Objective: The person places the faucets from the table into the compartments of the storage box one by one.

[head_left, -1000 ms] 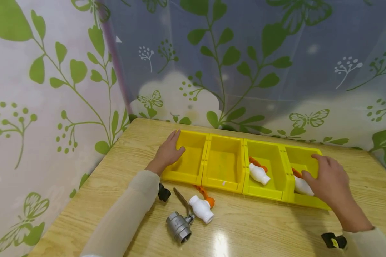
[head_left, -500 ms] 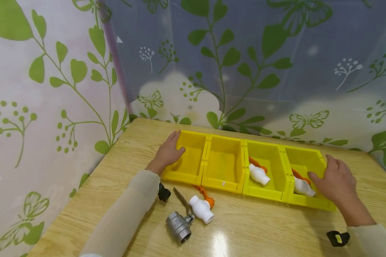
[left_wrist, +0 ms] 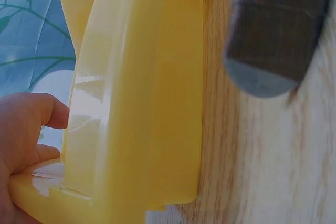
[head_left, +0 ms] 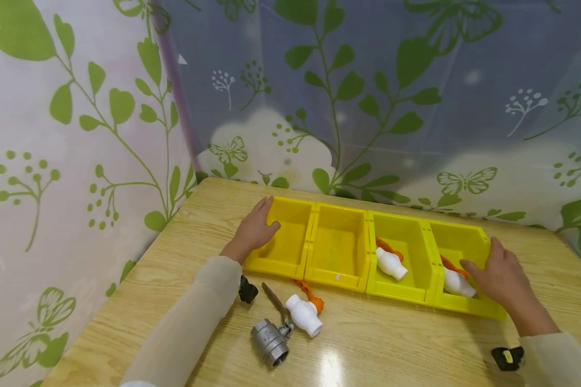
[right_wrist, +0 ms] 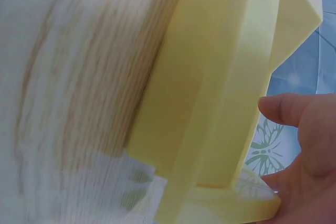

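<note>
Four yellow bins stand in a joined row in the head view. My left hand (head_left: 253,229) grips the outer wall of the leftmost bin (head_left: 288,236), thumb inside; the left wrist view shows the fingers (left_wrist: 31,124) around its edge. At the other end my right hand (head_left: 505,277) holds the outer wall of the rightmost bin (head_left: 465,242), thumb over the rim. One white valve (head_left: 460,283) with an orange handle lies in that bin, another white valve (head_left: 391,263) in the bin beside it. The two left bins hold no valves.
In front of the bins, a metal valve (head_left: 270,342) and a white valve (head_left: 304,315) with an orange handle lie close together on the wooden table (head_left: 392,344). Patterned cloth (head_left: 271,80) rises behind the table and along its left side.
My right hand and the rightmost bin's outer side have shifted slightly right since the earliest frame, showing more of the valve inside. My left hand has stayed on its bin.
</note>
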A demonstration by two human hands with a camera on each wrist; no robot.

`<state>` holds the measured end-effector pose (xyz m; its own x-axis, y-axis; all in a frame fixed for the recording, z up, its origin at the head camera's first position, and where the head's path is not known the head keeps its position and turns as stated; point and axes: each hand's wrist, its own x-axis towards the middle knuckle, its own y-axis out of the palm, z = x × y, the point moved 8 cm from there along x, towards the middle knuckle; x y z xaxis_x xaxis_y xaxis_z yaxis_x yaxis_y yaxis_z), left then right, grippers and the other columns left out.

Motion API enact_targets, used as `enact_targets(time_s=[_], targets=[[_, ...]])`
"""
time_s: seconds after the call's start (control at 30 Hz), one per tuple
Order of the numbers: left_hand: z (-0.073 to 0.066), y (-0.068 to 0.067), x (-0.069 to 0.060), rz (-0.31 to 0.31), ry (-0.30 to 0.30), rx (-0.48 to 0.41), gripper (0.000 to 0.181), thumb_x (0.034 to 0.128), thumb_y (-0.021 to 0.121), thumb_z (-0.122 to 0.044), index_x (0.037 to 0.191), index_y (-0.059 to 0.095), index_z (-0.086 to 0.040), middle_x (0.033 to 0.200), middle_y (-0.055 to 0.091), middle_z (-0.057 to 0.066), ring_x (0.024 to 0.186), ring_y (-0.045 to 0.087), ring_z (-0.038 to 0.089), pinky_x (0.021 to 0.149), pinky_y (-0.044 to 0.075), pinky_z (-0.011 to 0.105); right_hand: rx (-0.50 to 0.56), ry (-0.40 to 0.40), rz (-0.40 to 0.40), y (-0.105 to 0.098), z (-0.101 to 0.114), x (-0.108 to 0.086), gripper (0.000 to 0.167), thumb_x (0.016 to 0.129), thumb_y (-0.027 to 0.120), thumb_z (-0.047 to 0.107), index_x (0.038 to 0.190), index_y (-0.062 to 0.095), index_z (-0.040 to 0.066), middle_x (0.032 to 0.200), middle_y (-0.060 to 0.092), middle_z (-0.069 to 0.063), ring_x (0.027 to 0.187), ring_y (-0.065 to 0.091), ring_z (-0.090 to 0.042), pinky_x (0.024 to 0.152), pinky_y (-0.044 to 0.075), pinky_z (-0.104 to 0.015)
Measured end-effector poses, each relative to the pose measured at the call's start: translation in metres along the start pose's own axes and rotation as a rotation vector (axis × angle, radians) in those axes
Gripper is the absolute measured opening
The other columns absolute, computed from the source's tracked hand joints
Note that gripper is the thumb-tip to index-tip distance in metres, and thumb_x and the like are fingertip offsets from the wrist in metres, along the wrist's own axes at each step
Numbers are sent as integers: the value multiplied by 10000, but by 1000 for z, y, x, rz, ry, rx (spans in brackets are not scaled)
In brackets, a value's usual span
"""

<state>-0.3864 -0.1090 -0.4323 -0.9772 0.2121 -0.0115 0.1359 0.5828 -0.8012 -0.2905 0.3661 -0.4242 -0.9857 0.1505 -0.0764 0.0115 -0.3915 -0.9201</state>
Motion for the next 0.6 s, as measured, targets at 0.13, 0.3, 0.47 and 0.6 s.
enact_targets(time_s=[0.13, 0.3, 0.47, 0.6], targets=[[1, 1, 2, 0, -1, -3, 709, 987, 487, -250, 1576, 113, -124, 1625, 94, 103, 1415, 290, 356, 1046, 350, 510, 12, 14, 42, 1, -2, 4, 995, 974, 466, 479, 1439, -103, -192, 1347, 111, -542, 1192, 205, -670, 948, 254, -735], [3, 1, 3, 3, -7, 2, 714, 989, 489, -254, 1577, 103, -136, 1626, 89, 97, 1411, 300, 354, 1041, 356, 507, 4, -12, 113, 3, -8, 12, 1022, 978, 413, 536, 1415, -118, -220, 1341, 133, -549, 1178, 237, -674, 946, 272, -722], [0, 0, 4, 3, -3, 12, 710, 992, 492, -253, 1576, 109, -126, 1626, 89, 100, 1419, 282, 352, 1063, 338, 512, 8, -68, 159, 4, -16, 20, 975, 1003, 364, 523, 1413, -121, -218, 1331, 193, -536, 1139, 307, -676, 906, 316, -711], [-2, -1, 5, 1, 2, 8, 711, 991, 494, -251, 1576, 109, -128, 1626, 86, 99, 1433, 255, 345, 1086, 311, 514, 27, -88, 179, 2, -22, 29, 899, 1024, 378, 438, 1410, -94, -222, 1276, 274, -496, 1076, 403, -631, 855, 378, -668]])
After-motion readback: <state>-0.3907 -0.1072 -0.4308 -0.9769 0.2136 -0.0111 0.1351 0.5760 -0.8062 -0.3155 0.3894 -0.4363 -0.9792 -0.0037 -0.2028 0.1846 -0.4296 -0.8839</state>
